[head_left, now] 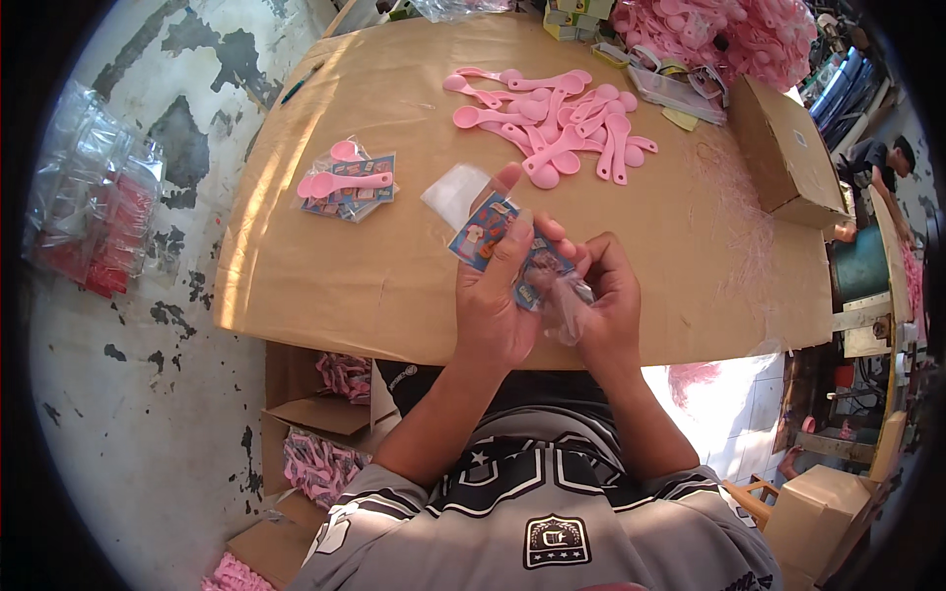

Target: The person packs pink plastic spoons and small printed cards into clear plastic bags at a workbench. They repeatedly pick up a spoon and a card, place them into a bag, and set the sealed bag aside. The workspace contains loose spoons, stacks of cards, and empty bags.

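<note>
Over the near edge of the table, my left hand [493,320] grips a blue printed card [478,236], thumb pressed on its face. My right hand [613,307] pinches a clear plastic bag [564,317] at the card's lower end. Whether the card lies inside that bag or against it, I cannot tell. A whitish plastic sheet or bag [453,192] shows just beyond my left fingers. Farther off lies a loose pile of pink measuring spoons [557,138]. To the left, pink spoons [347,183] rest on bagged blue cards [379,169].
A pen [302,84] lies at the table's far left. An open cardboard box [778,148] and a large heap of pink spoons [709,34] stand at the right back. Clear bags [94,187] hang on the left wall. Boxes of pink pieces [320,463] sit below; another person [872,163] is at far right.
</note>
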The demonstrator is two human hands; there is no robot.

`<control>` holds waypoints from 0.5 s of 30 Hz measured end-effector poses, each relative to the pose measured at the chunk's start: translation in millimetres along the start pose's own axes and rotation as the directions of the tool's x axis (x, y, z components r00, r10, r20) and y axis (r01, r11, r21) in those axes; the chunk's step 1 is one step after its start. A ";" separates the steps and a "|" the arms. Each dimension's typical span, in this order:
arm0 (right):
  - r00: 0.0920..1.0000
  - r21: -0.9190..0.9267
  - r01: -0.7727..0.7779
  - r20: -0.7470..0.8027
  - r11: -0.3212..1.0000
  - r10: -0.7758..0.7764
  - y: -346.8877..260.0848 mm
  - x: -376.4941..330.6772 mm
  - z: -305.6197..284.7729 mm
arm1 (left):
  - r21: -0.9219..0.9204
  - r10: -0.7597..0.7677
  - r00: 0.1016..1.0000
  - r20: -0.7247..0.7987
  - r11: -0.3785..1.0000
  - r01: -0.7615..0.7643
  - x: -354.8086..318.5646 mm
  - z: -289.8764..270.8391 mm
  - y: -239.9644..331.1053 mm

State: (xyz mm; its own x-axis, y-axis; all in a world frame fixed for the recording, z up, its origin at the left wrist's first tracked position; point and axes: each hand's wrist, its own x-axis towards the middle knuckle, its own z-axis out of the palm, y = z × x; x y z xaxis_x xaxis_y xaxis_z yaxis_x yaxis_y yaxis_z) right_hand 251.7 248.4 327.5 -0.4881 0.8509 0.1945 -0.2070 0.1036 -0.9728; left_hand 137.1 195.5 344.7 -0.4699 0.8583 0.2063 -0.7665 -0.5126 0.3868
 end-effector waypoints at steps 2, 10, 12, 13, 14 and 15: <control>0.988 -0.112 0.132 -0.063 0.985 -0.140 -10.0 -0.9 8.1 | 0.065 -0.008 0.997 -0.079 0.998 0.013 -0.9 -2.8 5.8; 0.806 -0.481 0.580 0.456 0.657 -0.378 -45.9 20.7 -24.8 | -0.059 0.026 0.948 -0.318 0.997 -0.047 -0.9 -35.5 37.3; 0.894 -0.504 0.432 0.344 0.747 -0.285 -48.3 37.2 -38.9 | -0.046 0.064 0.940 -0.336 0.995 -0.084 0.0 -42.2 47.2; 0.929 -0.578 0.361 0.287 0.732 -0.231 -48.9 50.3 -44.9 | -0.042 0.075 0.936 -0.343 0.995 -0.095 0.0 -44.8 52.1; 0.958 -0.644 0.284 0.225 0.711 -0.180 -48.4 67.0 -51.0 | -0.037 0.086 0.933 -0.349 0.994 -0.105 -0.5 -46.7 55.4; 0.978 -0.700 0.206 0.158 0.684 -0.133 -46.0 83.0 -56.0 | -0.022 0.091 0.933 -0.349 0.994 -0.105 -3.1 -48.5 57.3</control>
State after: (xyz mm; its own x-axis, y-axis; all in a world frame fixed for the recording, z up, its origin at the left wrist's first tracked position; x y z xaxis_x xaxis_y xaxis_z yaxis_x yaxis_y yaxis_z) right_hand 268.3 343.1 381.4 -0.5845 0.7371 0.3392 0.3515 0.6068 -0.7129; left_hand 73.5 162.3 322.6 -0.6605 0.7459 -0.0862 -0.7224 -0.6000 0.3437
